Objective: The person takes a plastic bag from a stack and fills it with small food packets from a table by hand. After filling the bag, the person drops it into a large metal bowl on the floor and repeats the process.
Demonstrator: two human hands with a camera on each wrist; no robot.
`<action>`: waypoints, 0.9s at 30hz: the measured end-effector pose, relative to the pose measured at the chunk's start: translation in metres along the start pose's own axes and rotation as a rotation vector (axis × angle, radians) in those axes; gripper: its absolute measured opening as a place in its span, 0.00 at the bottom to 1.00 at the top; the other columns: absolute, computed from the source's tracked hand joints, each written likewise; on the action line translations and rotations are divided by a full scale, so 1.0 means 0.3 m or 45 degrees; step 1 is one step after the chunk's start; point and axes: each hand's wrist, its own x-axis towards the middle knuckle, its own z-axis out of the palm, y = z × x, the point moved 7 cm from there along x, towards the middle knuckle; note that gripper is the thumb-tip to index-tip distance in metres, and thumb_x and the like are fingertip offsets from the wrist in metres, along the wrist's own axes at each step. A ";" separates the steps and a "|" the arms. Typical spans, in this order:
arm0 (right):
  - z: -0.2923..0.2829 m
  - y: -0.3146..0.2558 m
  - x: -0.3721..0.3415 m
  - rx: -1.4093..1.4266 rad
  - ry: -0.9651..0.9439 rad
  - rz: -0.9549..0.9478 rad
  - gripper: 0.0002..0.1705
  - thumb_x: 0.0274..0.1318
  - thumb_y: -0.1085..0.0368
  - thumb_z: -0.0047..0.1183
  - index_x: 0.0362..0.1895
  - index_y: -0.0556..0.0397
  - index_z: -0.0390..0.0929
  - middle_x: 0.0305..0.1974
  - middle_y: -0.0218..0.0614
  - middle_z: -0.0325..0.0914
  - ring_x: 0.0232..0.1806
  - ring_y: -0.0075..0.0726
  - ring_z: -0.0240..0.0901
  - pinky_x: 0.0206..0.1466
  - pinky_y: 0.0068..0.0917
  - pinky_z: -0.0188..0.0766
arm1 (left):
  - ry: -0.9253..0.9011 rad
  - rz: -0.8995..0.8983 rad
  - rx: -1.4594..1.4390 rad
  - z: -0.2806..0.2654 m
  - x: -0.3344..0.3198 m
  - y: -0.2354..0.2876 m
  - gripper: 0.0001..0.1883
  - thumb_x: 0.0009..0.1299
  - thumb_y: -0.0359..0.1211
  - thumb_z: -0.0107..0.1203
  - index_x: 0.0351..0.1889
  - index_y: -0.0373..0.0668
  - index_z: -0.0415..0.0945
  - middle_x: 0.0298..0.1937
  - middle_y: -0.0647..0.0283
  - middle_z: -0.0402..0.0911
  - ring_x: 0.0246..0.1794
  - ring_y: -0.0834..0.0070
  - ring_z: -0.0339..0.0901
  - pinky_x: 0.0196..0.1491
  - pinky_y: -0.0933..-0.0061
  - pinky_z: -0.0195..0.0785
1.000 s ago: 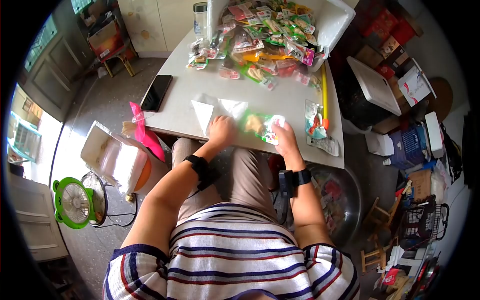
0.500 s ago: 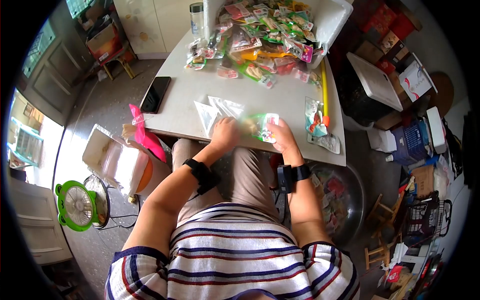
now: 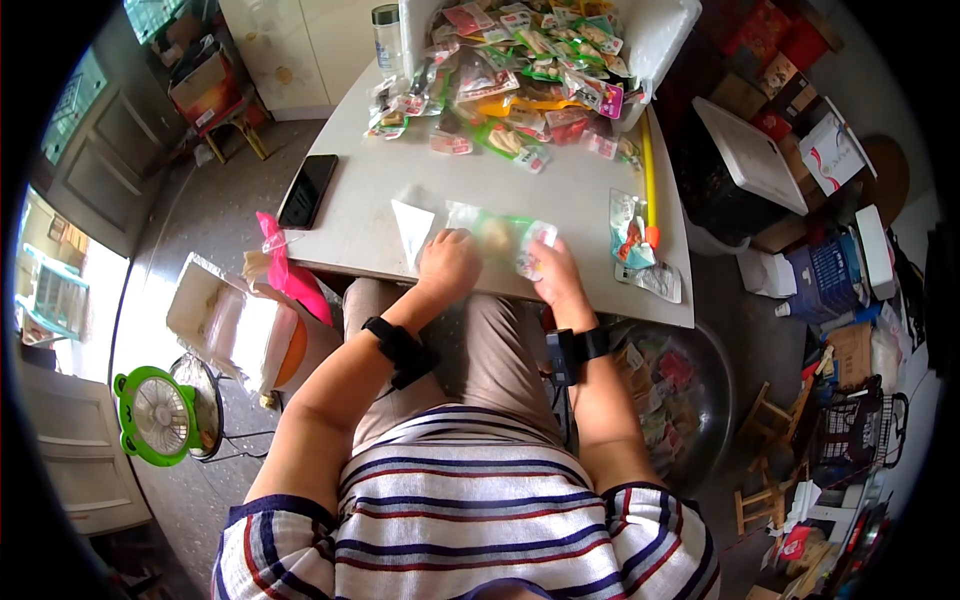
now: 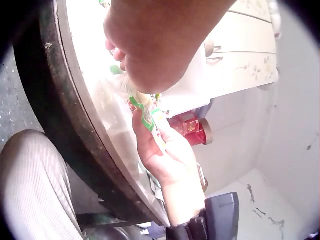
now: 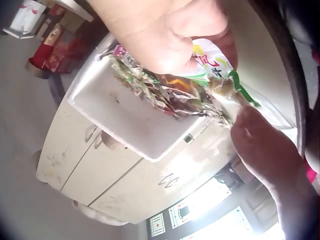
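Observation:
In the head view, my right hand (image 3: 555,275) pinches the printed white end of a green-edged snack packet (image 3: 522,236) over the table's front edge. The right wrist view shows red lettering on this packet (image 5: 212,59) and a pale lump of food inside. My left hand (image 3: 450,266) is close by on the left, fingers curled at a clear plastic bag (image 3: 462,213) that overlaps the packet's other end. Its fingertips are partly hidden in the head view. Beside the left hand, more clear bags with a white triangular corner (image 3: 412,228) lie on the table.
A large heap of snack packets (image 3: 520,90) spills from a white foam box (image 3: 665,45) at the back. A phone (image 3: 308,192) lies left. Two packets (image 3: 630,235) and a yellow stick (image 3: 648,180) lie right. A metal basin (image 3: 700,430) stands below.
The snack packet and my right hand have shifted slightly left, closer to the left hand. A clear bag that lay beside the left hand now overlaps the packet.

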 end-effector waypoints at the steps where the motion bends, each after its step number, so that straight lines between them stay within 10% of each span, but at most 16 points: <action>1: 0.008 0.018 -0.004 -0.042 0.043 -0.053 0.12 0.44 0.73 0.42 0.38 0.57 0.67 0.32 0.33 0.70 0.32 0.30 0.68 0.35 0.27 0.68 | 0.033 0.027 0.012 -0.006 0.000 0.012 0.04 0.52 0.31 0.46 0.23 0.42 0.68 0.32 0.61 0.70 0.37 0.61 0.66 0.40 0.63 0.60; 13: 0.091 0.074 0.002 0.170 0.023 0.105 0.09 0.49 0.68 0.39 0.35 0.56 0.67 0.30 0.32 0.68 0.31 0.27 0.66 0.30 0.26 0.66 | 0.063 0.322 -0.268 -0.029 0.002 0.089 0.06 0.53 0.27 0.46 0.28 0.37 0.66 0.38 0.57 0.69 0.46 0.59 0.63 0.48 0.64 0.56; 19: 0.121 0.060 -0.048 -0.538 -0.221 0.361 0.11 0.54 0.61 0.39 0.33 0.54 0.69 0.23 0.26 0.67 0.20 0.19 0.64 0.20 0.18 0.64 | 0.039 0.241 -0.308 -0.064 0.001 0.110 0.05 0.53 0.28 0.46 0.28 0.37 0.66 0.38 0.56 0.68 0.47 0.59 0.62 0.48 0.64 0.54; 27: 0.080 0.129 0.051 -0.407 -0.055 0.216 0.10 0.53 0.61 0.39 0.31 0.53 0.69 0.19 0.26 0.67 0.16 0.18 0.62 0.15 0.17 0.60 | -0.031 0.272 -0.344 0.000 0.002 0.081 0.05 0.53 0.28 0.47 0.27 0.38 0.67 0.38 0.56 0.69 0.44 0.58 0.63 0.48 0.64 0.55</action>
